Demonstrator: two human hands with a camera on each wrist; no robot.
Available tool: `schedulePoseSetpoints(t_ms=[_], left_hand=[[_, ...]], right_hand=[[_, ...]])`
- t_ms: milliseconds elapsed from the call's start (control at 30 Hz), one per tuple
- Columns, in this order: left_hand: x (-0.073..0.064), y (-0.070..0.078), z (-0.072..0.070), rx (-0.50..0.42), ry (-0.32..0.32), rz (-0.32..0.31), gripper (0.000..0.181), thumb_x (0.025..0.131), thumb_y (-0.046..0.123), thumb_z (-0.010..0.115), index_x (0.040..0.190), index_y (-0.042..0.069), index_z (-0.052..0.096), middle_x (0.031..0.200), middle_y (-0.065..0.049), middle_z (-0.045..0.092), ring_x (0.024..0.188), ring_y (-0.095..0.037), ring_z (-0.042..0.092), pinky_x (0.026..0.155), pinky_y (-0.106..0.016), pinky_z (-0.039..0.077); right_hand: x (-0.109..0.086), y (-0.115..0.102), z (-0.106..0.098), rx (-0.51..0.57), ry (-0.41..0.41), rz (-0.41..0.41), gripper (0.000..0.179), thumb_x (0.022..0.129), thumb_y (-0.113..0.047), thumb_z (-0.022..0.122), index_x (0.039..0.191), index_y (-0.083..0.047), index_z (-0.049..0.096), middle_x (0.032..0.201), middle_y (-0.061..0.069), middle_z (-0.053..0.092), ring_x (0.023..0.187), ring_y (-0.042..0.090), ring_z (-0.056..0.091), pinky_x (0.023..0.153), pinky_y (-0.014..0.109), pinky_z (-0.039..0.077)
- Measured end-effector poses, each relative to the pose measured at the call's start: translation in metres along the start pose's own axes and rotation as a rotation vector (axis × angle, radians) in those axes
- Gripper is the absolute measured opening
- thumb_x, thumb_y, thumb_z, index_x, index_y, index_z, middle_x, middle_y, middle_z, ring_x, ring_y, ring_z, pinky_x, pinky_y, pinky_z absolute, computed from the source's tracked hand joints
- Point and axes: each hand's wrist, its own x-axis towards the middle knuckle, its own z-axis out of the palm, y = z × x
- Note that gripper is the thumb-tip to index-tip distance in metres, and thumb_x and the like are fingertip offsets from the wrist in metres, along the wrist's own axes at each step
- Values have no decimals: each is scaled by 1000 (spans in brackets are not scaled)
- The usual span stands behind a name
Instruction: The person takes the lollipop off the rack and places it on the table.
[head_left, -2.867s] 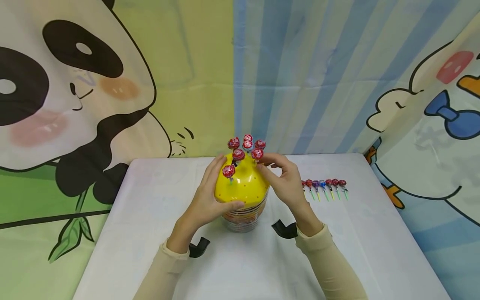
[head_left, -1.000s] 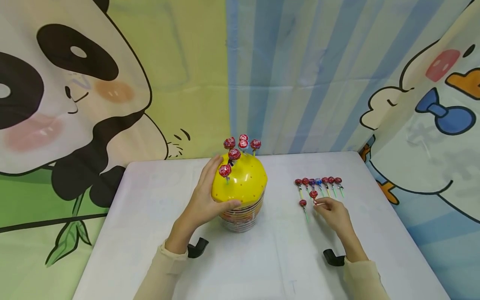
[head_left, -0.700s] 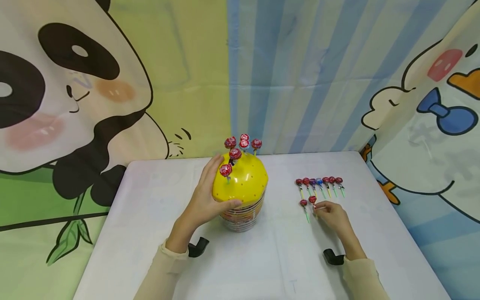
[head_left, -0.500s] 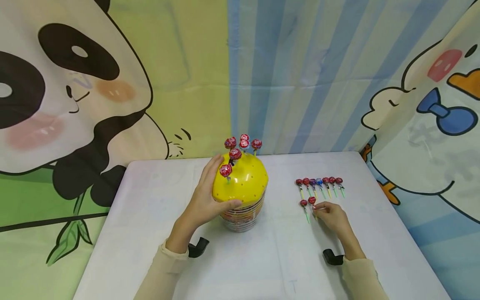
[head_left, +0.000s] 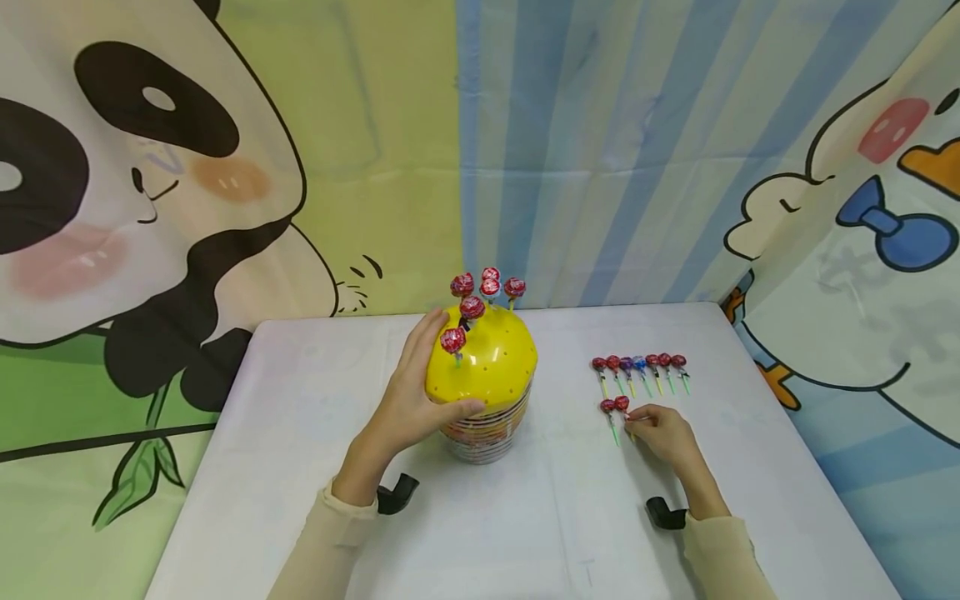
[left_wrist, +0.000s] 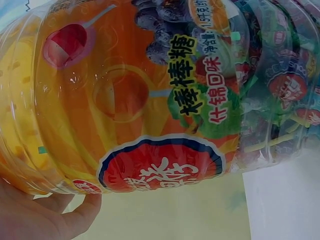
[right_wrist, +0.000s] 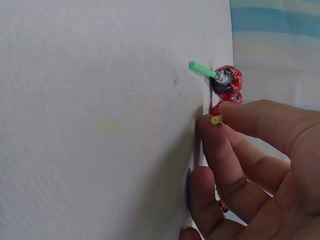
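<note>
A clear lollipop jar (head_left: 483,437) with a yellow dotted dome lid (head_left: 498,358) stands on the table, several red-wrapped lollipops (head_left: 471,307) sticking up from the dome. My left hand (head_left: 412,400) grips the dome from its left side, thumb across the front. In the left wrist view its fingers (left_wrist: 82,217) curl beneath the jar's printed label (left_wrist: 150,100). Thumb and index finger of my right hand (head_left: 670,433) pinch the yellow stick (right_wrist: 216,119) of a red lollipop (head_left: 622,403), low at the tabletop. Just left of it lies another red lollipop (head_left: 607,407) with a green stick (right_wrist: 200,68).
Behind the right hand, several red, purple and blue lollipops (head_left: 639,363) lie side by side in a row. A white cloth covers the table (head_left: 315,367). Cartoon-printed curtains (head_left: 375,167) hang behind and at both sides. Black straps (head_left: 666,514) project from both wrists.
My right hand has gone from the dome to the table on the right, taking a lollipop off the dome. Lately that lollipop shifted slightly left and down, beside the other one. The left hand stayed.
</note>
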Motion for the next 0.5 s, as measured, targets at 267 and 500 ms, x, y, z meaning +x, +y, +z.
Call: schedulePoseSetpoints(t_ms=[267,500], left_hand=[[0,0,0,2,0,-7,112,72,52,86,160,29,22,164,13,12,145,-21,26,108,-59,36],[1,-1,1,1,0,2,111,72,52,87,160,29,22,164,10,13,145,-23,27,107,-61,36]], right_hand=[[-4,-5,-6,-26,2,0,25,96,-26,66,105,-4,72,86,5,67,77,21,57,64,35,44],[-9,-28,-12,182,37,-92,38,99,-35,65,117,-3,69,103,13,69,91,30,61,70,35,49]])
